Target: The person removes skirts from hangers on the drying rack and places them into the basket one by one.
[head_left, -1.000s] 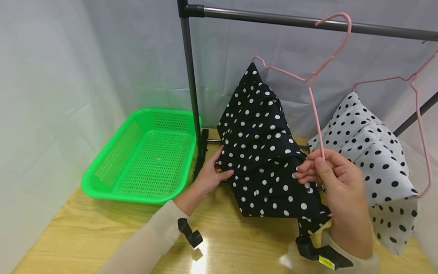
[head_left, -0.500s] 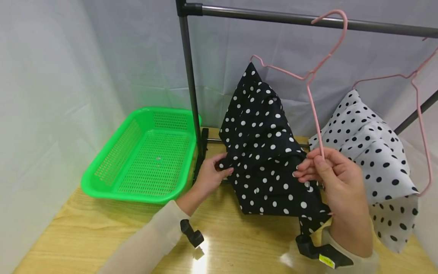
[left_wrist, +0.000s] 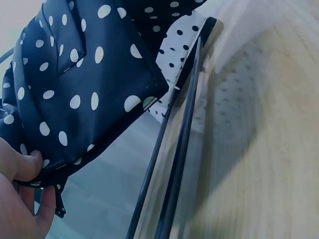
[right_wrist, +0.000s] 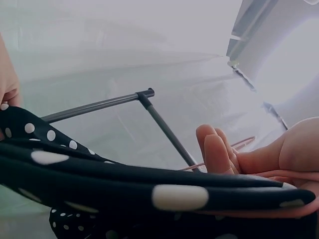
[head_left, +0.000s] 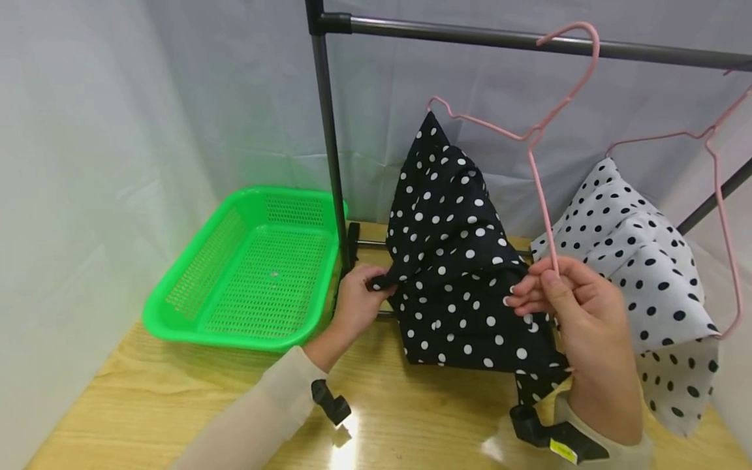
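A black garment with white dots [head_left: 458, 261] hangs from a pink wire hanger [head_left: 531, 134] hooked on the dark rail [head_left: 470, 38]. My left hand [head_left: 358, 300] pinches the garment's lower left corner; the left wrist view shows the black dotted cloth [left_wrist: 84, 84] held between thumb and fingers [left_wrist: 22, 167]. My right hand [head_left: 564, 294] pinches the hanger's lower wire end beside the cloth. In the right wrist view the fingers [right_wrist: 217, 152] lie over a fold of the black cloth [right_wrist: 149, 191].
A green perforated basket [head_left: 176, 313] sits left of the rack's upright post [head_left: 329, 150] on the wooden table [head_left: 135, 398]. A white garment with black dots [head_left: 646, 261] hangs on a second pink hanger [head_left: 719, 196] at the right. Pale curtains surround the rack.
My left hand went from lying flat on the black cloth's edge to pinching its corner, bunching it slightly. The right hand and hanger stayed in place.
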